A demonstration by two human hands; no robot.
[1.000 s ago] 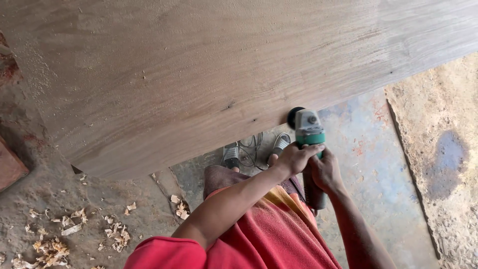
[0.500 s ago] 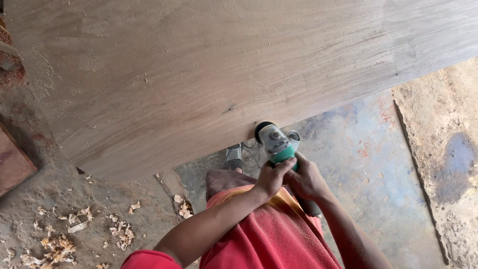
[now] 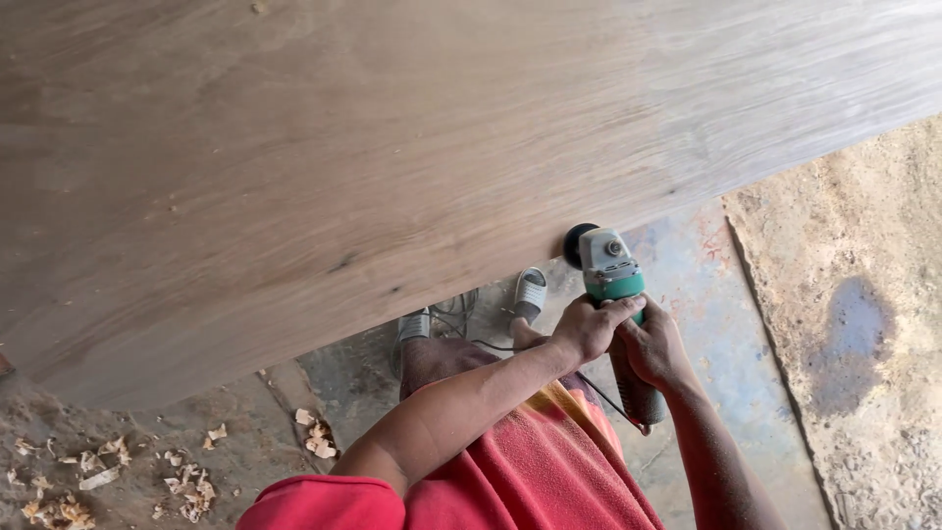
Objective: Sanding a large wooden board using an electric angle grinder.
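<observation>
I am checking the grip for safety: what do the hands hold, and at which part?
Both hands hold a green and grey angle grinder: the left hand near its green head, the right hand on its dark rear body.

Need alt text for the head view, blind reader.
Both hands, left hand and right hand, grip a green and grey handheld angle grinder with its disc at the edge of a large brown wooden slab. Pale wood shavings litter the dusty concrete floor.
</observation>
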